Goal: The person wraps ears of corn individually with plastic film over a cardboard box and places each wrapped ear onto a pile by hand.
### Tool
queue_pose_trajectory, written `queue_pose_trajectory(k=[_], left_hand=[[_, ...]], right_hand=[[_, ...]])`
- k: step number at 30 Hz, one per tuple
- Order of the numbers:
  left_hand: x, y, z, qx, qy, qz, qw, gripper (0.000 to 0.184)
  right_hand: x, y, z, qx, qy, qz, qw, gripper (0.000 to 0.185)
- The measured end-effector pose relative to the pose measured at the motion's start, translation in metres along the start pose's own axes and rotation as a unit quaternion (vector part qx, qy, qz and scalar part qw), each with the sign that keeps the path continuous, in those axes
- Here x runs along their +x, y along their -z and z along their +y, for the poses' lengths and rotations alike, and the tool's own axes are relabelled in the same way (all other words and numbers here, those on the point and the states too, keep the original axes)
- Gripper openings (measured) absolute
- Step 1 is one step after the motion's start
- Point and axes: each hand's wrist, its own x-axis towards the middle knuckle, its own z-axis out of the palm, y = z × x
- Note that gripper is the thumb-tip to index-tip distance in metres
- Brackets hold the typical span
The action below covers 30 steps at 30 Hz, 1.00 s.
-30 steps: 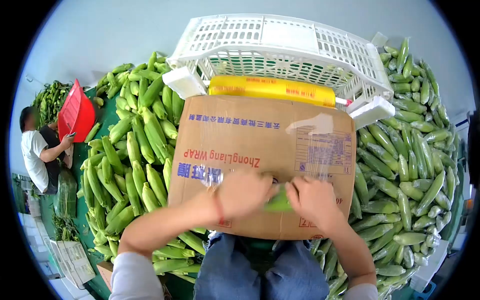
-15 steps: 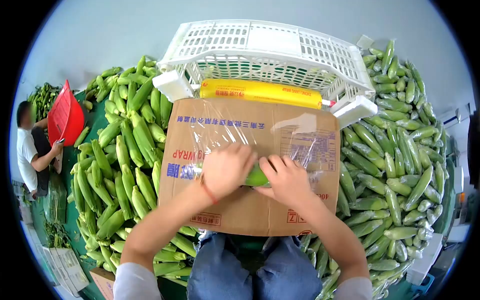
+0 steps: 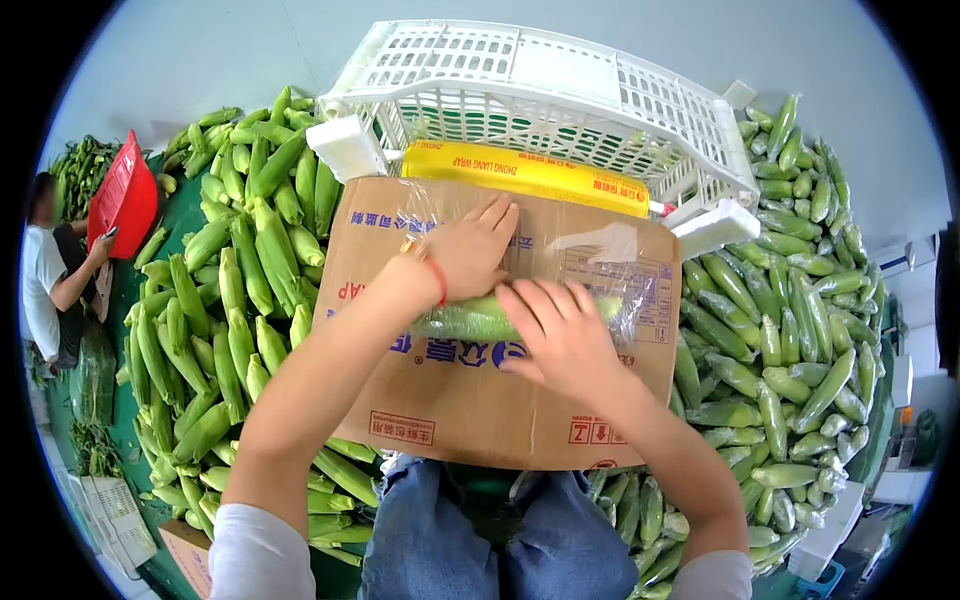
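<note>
An ear of corn (image 3: 455, 321) in green husk lies crosswise on a cardboard carton (image 3: 480, 420), with clear cling film (image 3: 632, 300) around it and spreading past its right end. My right hand (image 3: 565, 330) grips the ear from above, fingers over the far side and thumb on the near side. My left hand (image 3: 465, 255) lies with fingers stretched out on the film and carton just beyond the ear, its wrist over the ear's left part. Behind the carton rests a yellow cling film roll (image 3: 520, 172).
A white plastic crate (image 3: 560, 60) stands on its side behind the roll. Unwrapped corn (image 3: 265, 265) is heaped at left, film-wrapped corn (image 3: 790, 330) at right. Far left, a person (image 3: 55, 280) sits by a red basin (image 3: 122, 200).
The ear has moved away from me across the carton and shows more of its length. My left hand has slid forward and flattened out; my right hand has moved slightly forward with the ear.
</note>
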Motion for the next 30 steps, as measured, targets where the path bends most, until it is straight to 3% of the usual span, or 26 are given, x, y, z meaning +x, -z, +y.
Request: queue_pose_trajectory(k=[1, 3, 6, 7, 11, 12, 14, 15, 17, 18, 19, 20, 21, 23, 24, 25, 26, 27, 28, 29, 30], left_hand=[[0.013, 0.0, -0.005, 0.026, -0.008, -0.059, 0.998, 0.069], [0.028, -0.005, -0.013, 0.059, -0.016, -0.088, 0.994, 0.072], [0.03, -0.006, -0.01, 0.076, -0.014, -0.118, 0.99, 0.083], [0.026, -0.003, -0.006, 0.061, -0.006, -0.123, 0.991, 0.085], [0.023, 0.009, 0.005, 0.058, 0.017, -0.155, 0.986, 0.092], [0.023, 0.013, 0.006, 0.057, 0.026, -0.166, 0.984, 0.092], [0.015, 0.002, -0.005, 0.006, -0.005, -0.066, 0.998, 0.081], [0.008, -0.003, -0.01, -0.02, -0.017, -0.015, 1.0, 0.076], [-0.015, 0.005, 0.005, -0.176, 0.03, 0.188, 0.966, 0.054], [-0.034, 0.008, 0.025, -0.2, 0.041, 0.313, 0.927, 0.037], [-0.058, 0.002, 0.046, -0.193, -0.001, 0.341, 0.92, 0.033], [-0.071, -0.005, 0.064, -0.189, -0.128, 0.331, 0.915, 0.031], [-0.079, -0.008, 0.082, -0.178, -0.137, 0.309, 0.924, 0.029], [-0.084, -0.014, 0.085, -0.224, -0.092, 0.323, 0.915, 0.031], [-0.076, -0.019, 0.073, -0.285, -0.052, 0.353, 0.89, 0.033], [-0.073, -0.022, 0.066, -0.346, -0.014, 0.378, 0.859, 0.035], [-0.075, -0.024, 0.069, -0.569, 0.017, 0.374, 0.732, 0.038], [-0.07, -0.019, 0.076, -0.753, 0.044, 0.348, 0.556, 0.041], [-0.065, -0.013, 0.08, -0.889, 0.064, 0.296, 0.344, 0.044], [-0.063, -0.008, 0.08, -0.909, 0.03, 0.283, 0.304, 0.039], [-0.062, -0.008, 0.076, -0.917, 0.014, 0.265, 0.299, 0.032]], right_hand=[[0.008, -0.009, 0.01, 0.001, -0.01, -0.035, 0.999, 0.064], [0.026, -0.017, 0.022, 0.009, -0.018, -0.096, 0.995, 0.06], [0.017, -0.02, 0.02, 0.081, -0.014, -0.084, 0.993, 0.057], [0.01, -0.013, 0.014, 0.089, 0.031, -0.054, 0.994, 0.054], [-0.022, 0.026, -0.017, 0.174, 0.019, -0.289, 0.941, 0.056], [-0.032, 0.033, -0.021, 0.201, 0.025, -0.361, 0.91, 0.056], [-0.054, 0.042, -0.027, 0.254, 0.05, -0.497, 0.829, 0.062], [-0.066, 0.045, -0.024, 0.315, -0.011, -0.476, 0.821, 0.065], [-0.09, 0.051, -0.016, 0.433, -0.138, -0.428, 0.781, 0.07], [-0.091, 0.051, -0.017, 0.494, -0.236, -0.359, 0.756, 0.071], [-0.092, 0.051, -0.021, 0.547, -0.332, -0.28, 0.715, 0.071], [-0.093, 0.049, -0.027, 0.592, -0.423, -0.196, 0.658, 0.071], [-0.092, 0.04, -0.026, 0.692, -0.423, -0.15, 0.565, 0.065], [-0.078, 0.032, -0.023, 0.794, -0.397, -0.22, 0.404, 0.064], [-0.071, 0.028, -0.023, 0.833, -0.378, -0.248, 0.32, 0.063], [-0.063, 0.028, -0.031, 0.842, -0.397, -0.236, 0.277, 0.066], [-0.059, 0.017, -0.039, 0.9, -0.327, -0.225, 0.178, 0.069], [-0.055, -0.002, -0.043, 0.942, -0.25, -0.209, 0.08, 0.071], [-0.05, -0.022, -0.046, 0.968, -0.169, -0.187, -0.017, 0.075], [-0.044, -0.041, -0.055, 0.974, -0.069, -0.195, -0.087, 0.083], [-0.038, -0.047, -0.064, 0.978, -0.039, -0.187, -0.081, 0.083]])
